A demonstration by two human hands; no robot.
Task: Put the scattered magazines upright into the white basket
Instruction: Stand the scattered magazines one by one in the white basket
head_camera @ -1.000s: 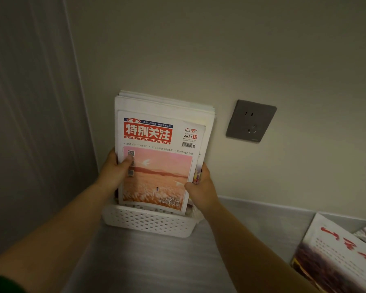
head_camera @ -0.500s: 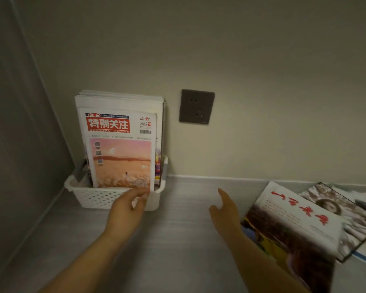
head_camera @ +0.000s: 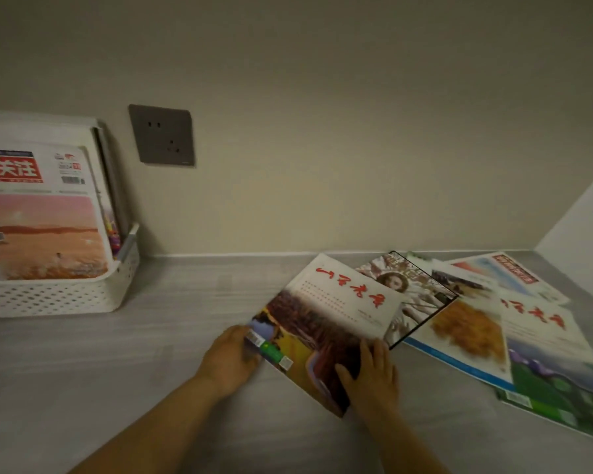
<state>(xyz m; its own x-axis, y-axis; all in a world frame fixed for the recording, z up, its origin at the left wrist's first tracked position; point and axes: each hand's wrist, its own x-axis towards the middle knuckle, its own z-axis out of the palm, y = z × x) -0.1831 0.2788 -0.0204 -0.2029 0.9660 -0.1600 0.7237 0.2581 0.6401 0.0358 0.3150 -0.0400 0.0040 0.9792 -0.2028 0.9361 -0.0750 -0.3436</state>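
1. Right-hand fingers (head_camera: 368, 354) lie spread flat on the near corner of the top magazine (head_camera: 326, 323); right hand (head_camera: 370, 374) presses on its cover.
2. Left hand (head_camera: 231, 360) grips the magazine's left edge; its fingers are hidden, so I cannot tell their state.
3. The magazine lies flat on the counter (head_camera: 151, 354), overlapping the other loose magazines (head_camera: 486, 323).
4. White basket (head_camera: 59, 295) sits well apart at the left, by the wall, holding upright magazines (head_camera: 45, 217).

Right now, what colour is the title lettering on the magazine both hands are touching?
Red, brush-style lettering on the white upper part of the magazine; the head view, the only one, shows it.
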